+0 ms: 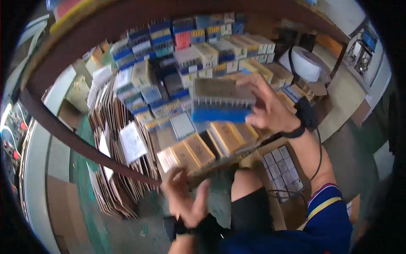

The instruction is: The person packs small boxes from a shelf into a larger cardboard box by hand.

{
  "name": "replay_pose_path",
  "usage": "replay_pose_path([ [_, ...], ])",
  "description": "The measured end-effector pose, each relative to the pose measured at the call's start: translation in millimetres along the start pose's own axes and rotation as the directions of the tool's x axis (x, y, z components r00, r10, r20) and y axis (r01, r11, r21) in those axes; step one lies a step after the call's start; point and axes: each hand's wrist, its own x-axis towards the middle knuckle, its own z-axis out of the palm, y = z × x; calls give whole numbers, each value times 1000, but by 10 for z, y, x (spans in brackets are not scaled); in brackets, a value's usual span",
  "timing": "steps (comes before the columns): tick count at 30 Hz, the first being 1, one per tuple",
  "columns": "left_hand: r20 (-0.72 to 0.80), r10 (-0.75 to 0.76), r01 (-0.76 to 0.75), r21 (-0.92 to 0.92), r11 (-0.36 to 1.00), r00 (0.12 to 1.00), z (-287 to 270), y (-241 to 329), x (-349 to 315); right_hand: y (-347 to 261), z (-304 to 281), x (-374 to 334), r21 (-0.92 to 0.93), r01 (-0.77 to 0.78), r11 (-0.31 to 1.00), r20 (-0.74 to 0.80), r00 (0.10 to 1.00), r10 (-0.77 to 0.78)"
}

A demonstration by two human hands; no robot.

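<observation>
My right hand (270, 106) grips the right end of a plastic box (222, 101) with a clear greyish lid and a blue base. The box hangs in the air over the stacked boxes on the shelf. Lower down, my left hand (186, 197) is open and holds nothing, thumb and fingers apart. Its fingertips come close to the orange-brown boxes (186, 152) at the shelf's front edge. Another group of orange-brown boxes (232, 136) lies just below the held box. Both hands look slightly blurred.
Many blue, yellow and white boxes (203, 55) are stacked behind. Flattened cardboard sheets (120, 169) stand at the left, beside a dark metal bar (84, 146). A white roll (304, 63) sits at the back right. Below my right arm is an open carton (258, 169) with small boxes inside.
</observation>
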Motion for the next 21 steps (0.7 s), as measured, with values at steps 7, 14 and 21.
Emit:
replay_pose_path([
  [7, 400, -317, 505, -579, 640, 860, 423, -312, 117, 178, 677, -930, -145, -60, 988, 131, 988, 79],
  [14, 449, -300, 527, -559, 640, 841, 392, -432, -98, 212, 699, -1234, -229, -159, 960, 140, 971, 194],
  [21, 480, -327, 557, -489, 671, 814, 514, -424, -201, 309, 740, -1489, -207, -133, 969, 30, 989, 142],
])
